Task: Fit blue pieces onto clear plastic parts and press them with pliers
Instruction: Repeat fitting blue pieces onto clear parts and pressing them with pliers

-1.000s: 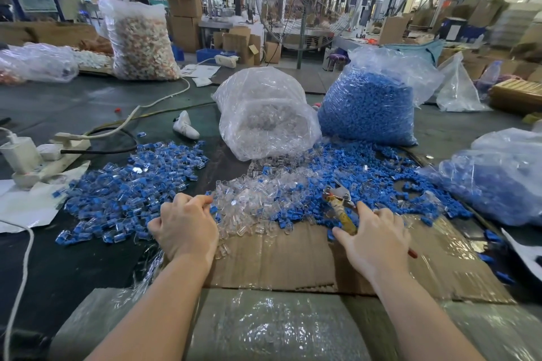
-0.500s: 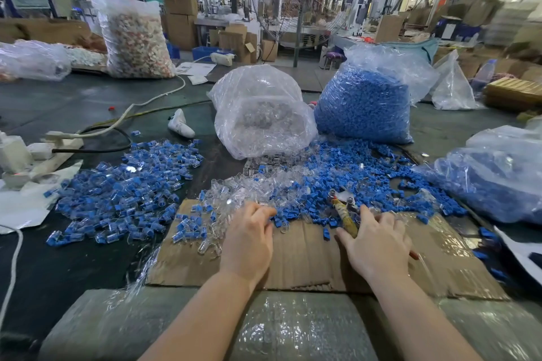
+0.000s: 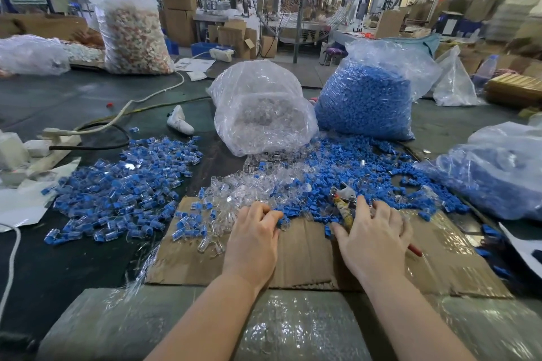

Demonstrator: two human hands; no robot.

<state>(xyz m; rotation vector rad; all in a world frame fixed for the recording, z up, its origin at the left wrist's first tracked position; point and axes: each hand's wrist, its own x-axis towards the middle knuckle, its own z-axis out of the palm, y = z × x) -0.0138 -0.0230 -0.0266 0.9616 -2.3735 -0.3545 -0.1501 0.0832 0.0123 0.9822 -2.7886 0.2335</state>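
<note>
**Pliers pinned under palm as hands work the loose pile**

Pliers [image 3: 343, 205] lie beneath the right hand [image 3: 372, 239], whose spread fingers rest over the handles without closing on them; the long axis runs from a red handle tip by the wrist forward-left to metal jaws clear of the fingertips. The left hand [image 3: 254, 239] curls its fingertips into mixed clear plastic parts [image 3: 234, 199] and blue pieces [image 3: 346, 167]; whether it holds one cannot be told. With both kinds jumbled just ahead of the hands, a wrong or doubled pick looks likely, and a loosely covered tool could skid on the cardboard [image 3: 305, 258]. Beyond, left of the left hand, lie fitted pieces [image 3: 117, 187].
</note>
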